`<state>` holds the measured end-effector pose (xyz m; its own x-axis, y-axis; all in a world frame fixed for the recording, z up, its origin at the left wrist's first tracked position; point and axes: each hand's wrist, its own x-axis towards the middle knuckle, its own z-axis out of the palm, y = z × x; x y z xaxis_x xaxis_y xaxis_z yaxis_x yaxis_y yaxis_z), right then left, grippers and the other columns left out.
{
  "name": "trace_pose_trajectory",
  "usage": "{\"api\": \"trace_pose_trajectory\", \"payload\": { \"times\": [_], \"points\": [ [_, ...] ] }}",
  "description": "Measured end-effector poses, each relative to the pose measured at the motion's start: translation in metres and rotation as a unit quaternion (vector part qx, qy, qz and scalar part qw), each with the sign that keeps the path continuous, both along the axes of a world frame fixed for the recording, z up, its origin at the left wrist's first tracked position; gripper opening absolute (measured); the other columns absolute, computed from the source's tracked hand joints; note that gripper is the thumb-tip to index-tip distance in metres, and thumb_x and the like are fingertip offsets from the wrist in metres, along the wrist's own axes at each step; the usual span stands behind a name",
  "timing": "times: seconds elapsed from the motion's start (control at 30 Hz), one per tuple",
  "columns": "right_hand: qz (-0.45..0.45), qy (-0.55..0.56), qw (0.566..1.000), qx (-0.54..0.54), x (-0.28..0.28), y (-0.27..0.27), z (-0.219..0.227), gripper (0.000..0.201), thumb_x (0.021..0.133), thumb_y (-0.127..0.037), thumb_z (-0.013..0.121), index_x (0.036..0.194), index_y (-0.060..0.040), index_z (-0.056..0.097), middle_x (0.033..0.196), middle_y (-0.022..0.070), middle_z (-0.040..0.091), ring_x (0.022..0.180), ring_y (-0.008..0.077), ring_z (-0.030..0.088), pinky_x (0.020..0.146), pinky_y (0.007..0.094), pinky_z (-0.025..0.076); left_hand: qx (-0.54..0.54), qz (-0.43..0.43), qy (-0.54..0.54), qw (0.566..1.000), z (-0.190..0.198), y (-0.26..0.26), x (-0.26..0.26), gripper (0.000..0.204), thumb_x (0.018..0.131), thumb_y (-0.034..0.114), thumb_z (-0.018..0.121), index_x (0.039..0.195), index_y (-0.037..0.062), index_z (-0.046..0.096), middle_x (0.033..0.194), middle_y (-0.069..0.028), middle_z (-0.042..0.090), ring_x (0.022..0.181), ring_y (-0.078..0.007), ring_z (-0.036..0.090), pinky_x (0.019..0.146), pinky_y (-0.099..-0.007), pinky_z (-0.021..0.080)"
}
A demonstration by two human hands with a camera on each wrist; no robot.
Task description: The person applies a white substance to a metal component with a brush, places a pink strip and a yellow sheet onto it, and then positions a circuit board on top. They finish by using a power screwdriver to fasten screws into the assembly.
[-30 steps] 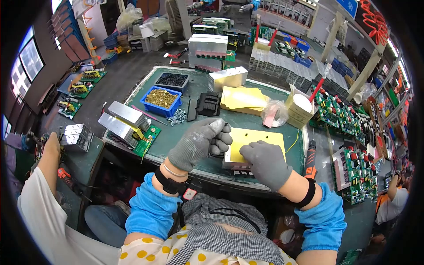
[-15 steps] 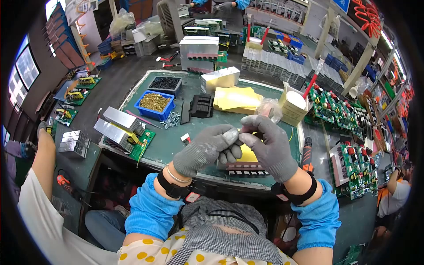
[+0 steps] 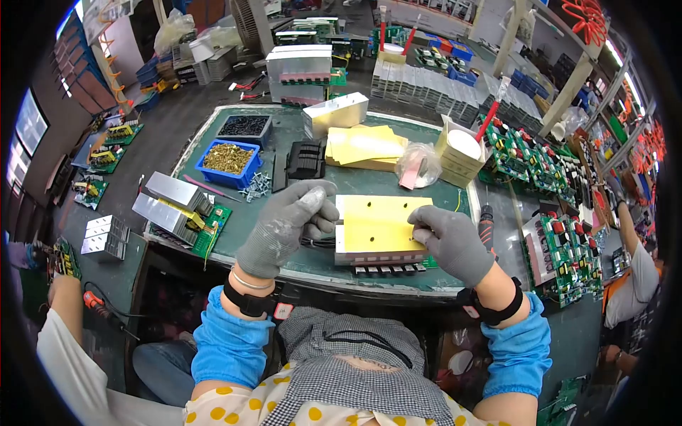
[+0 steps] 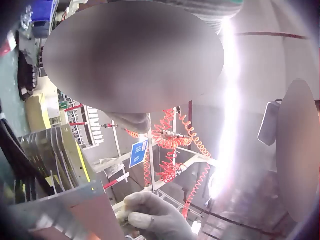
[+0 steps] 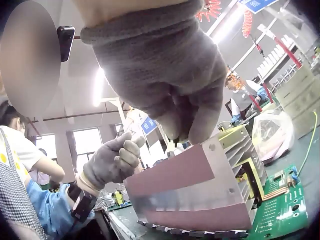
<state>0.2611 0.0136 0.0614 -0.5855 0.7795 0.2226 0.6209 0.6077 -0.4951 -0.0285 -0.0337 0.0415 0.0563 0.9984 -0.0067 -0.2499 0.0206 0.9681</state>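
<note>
Two hands, head view: left hand (image 3: 288,231) curled, thumb on index, beside the finned block (image 3: 383,256); can't tell if it holds anything. Right hand (image 3: 455,241) bunched at the block's right end.
Block position: on the worktop (image 3: 238,245), between the hands; yellow sheet (image 3: 380,224) face-up, likely so its dark spots can be got at from above.
Blue bin (image 3: 222,178), sheet stack (image 3: 366,142): beyond the block, presumably for easy reach.
Block long axis: left-right, roughly along the worktop's near edge; pink-striped long side faces that edge.
Left wrist: fins and yellow edge at frame left; left hand's grip unreadable here.
Right wrist: right fingertips together on a small dark part (image 5: 176,143) at the block's top edge, probably for placing precisely; green circuit board (image 5: 282,210) sticks out past the finned end.
</note>
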Motion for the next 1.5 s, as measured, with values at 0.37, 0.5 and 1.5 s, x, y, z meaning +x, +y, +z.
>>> {"api": "trace_pose_trajectory", "payload": {
  "times": [0.37,0.5,1.5],
  "points": [
    [-0.021,-0.057,0.989,0.132,-0.009,-0.011,-0.012,0.016,0.085,-0.008,0.063,0.1,-0.0096,0.062,0.086,0.014,0.067,0.082,0.0343,0.066,0.071,0.0439,0.053,-0.003,0.002,-0.003,1.0,-0.008,-0.002,-0.001,0.04,0.102,0.03,0.055,0.125,-0.0022,0.058,0.09,-0.0049,0.066,0.075,-0.0089,0.062,0.064,-0.0194,0.05],
    [-0.002,-0.093,0.976,0.197,-0.013,-0.02,-0.013,0.016,0.08,-0.006,0.062,0.096,-0.0097,0.061,0.083,0.0115,0.065,0.08,0.0326,0.065,0.069,0.0431,0.052,-0.005,-0.005,-0.01,1.0,-0.014,-0.001,-0.001,0.039,0.102,0.029,0.055,0.126,-0.0026,0.058,0.09,-0.0051,0.066,0.076,-0.0092,0.063,0.064,-0.0194,0.05],
    [-0.343,0.132,0.926,0.086,0.114,-0.143,0.016,0.034,0.087,-0.016,0.07,0.117,-0.0034,0.062,0.098,0.0139,0.07,0.091,0.0276,0.07,0.081,0.0382,0.054,0.016,-0.043,-0.088,0.995,-0.023,-0.012,-0.016,0.055,0.099,0.032,0.063,0.138,-0.0032,0.046,0.094,-0.0094,0.062,0.075,-0.0197,0.055,0.07,-0.0317,0.05]
  ]
}}
